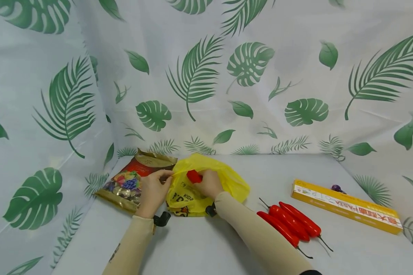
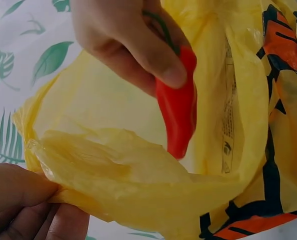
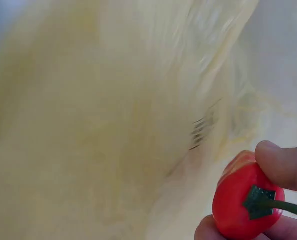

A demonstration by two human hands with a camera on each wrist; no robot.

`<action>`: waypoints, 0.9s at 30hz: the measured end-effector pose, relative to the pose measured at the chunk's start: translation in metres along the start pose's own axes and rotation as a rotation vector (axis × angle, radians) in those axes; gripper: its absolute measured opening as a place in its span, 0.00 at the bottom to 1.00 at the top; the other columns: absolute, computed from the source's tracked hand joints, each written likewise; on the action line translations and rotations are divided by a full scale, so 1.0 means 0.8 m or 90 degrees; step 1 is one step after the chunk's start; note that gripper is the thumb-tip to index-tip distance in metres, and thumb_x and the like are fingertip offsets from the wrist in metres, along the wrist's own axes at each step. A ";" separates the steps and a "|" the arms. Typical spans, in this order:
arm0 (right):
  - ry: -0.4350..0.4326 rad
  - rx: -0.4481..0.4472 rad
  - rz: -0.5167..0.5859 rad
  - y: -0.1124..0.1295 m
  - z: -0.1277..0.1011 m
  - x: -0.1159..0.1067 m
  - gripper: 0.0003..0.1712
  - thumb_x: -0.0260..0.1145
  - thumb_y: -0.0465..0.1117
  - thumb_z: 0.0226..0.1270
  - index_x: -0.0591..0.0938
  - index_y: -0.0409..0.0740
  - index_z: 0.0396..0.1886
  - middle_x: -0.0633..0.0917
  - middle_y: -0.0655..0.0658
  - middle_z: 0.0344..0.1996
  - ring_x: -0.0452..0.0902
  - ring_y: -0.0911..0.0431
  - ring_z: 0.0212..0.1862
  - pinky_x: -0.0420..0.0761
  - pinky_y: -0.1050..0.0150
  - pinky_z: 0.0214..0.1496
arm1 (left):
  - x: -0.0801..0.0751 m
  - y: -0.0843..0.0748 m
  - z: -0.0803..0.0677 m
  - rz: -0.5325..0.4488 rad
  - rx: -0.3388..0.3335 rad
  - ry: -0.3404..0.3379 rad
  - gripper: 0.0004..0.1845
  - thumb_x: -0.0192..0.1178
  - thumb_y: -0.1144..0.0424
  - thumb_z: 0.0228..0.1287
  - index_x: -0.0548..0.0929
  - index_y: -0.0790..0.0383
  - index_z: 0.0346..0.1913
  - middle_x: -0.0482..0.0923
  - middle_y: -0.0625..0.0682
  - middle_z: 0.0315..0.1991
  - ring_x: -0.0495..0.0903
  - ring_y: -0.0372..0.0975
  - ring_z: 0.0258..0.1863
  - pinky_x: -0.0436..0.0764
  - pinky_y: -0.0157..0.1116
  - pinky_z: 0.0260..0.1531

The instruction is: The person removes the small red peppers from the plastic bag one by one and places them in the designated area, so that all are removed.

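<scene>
My left hand pinches the left rim of a yellow plastic bag printed with dark lettering and orange figures. The bag's mouth stands apart, as the left wrist view shows. In my right hand is a red pepper with a green stem, gripped near its stem end between thumb and fingers. The pepper's tip points down inside the bag's mouth. From the right wrist view, the stem end of the pepper faces the camera, against the bag's yellow inner wall. The bottom of the bag is hidden.
Several long red chili peppers lie right of my right forearm. Beyond them are a yellow pasta box and a small purple item. A red and gold candy packet lies left of the bag. Leaf-printed cloth hangs behind.
</scene>
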State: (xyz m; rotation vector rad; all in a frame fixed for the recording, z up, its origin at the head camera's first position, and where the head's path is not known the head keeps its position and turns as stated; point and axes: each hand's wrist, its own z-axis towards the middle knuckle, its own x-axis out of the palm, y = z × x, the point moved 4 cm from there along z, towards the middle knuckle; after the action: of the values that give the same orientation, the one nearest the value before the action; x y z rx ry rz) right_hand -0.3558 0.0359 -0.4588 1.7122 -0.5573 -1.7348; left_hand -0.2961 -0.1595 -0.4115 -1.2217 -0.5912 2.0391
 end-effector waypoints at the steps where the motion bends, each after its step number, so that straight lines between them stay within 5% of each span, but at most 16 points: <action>1: 0.007 -0.009 -0.001 0.004 -0.005 -0.003 0.17 0.77 0.39 0.61 0.89 0.37 0.49 0.89 0.43 0.36 0.79 0.54 0.35 0.81 0.64 0.39 | -0.001 0.000 0.001 -0.001 0.000 -0.002 0.07 0.68 0.67 0.69 0.92 0.60 0.47 0.92 0.56 0.40 0.89 0.44 0.35 0.87 0.39 0.31; 8: 0.042 -0.011 0.034 0.008 -0.057 -0.027 0.17 0.78 0.39 0.60 0.90 0.39 0.49 0.90 0.45 0.39 0.78 0.55 0.37 0.79 0.65 0.41 | 0.002 -0.001 0.001 0.004 0.006 0.016 0.07 0.68 0.66 0.70 0.92 0.60 0.47 0.92 0.56 0.40 0.90 0.45 0.35 0.86 0.36 0.29; 17: 0.033 -0.065 -0.027 -0.012 -0.138 -0.048 0.25 0.81 0.41 0.57 0.89 0.39 0.54 0.92 0.46 0.43 0.78 0.57 0.38 0.77 0.65 0.40 | -0.002 0.004 -0.005 0.015 -0.005 0.003 0.07 0.68 0.65 0.70 0.92 0.60 0.46 0.92 0.56 0.39 0.89 0.45 0.34 0.88 0.41 0.33; 20: 0.041 -0.061 -0.036 -0.021 -0.163 -0.051 0.28 0.81 0.42 0.56 0.88 0.38 0.57 0.92 0.45 0.46 0.77 0.58 0.38 0.76 0.68 0.38 | -0.002 0.006 -0.008 0.011 -0.009 0.003 0.06 0.68 0.65 0.70 0.92 0.60 0.46 0.92 0.57 0.39 0.89 0.46 0.35 0.83 0.50 0.53; 27: 0.063 -0.010 -0.054 -0.039 -0.211 -0.066 0.33 0.83 0.45 0.54 0.87 0.38 0.60 0.91 0.45 0.44 0.76 0.58 0.34 0.75 0.70 0.30 | -0.001 0.004 -0.006 0.014 -0.001 0.004 0.07 0.69 0.66 0.69 0.92 0.62 0.46 0.92 0.58 0.39 0.89 0.49 0.35 0.71 0.54 0.62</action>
State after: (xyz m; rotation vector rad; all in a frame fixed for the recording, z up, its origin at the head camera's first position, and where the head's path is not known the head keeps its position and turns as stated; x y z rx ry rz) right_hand -0.1951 0.1165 -0.4536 1.8224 -0.4323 -1.6973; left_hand -0.2926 -0.1622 -0.4157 -1.2400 -0.5801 2.0524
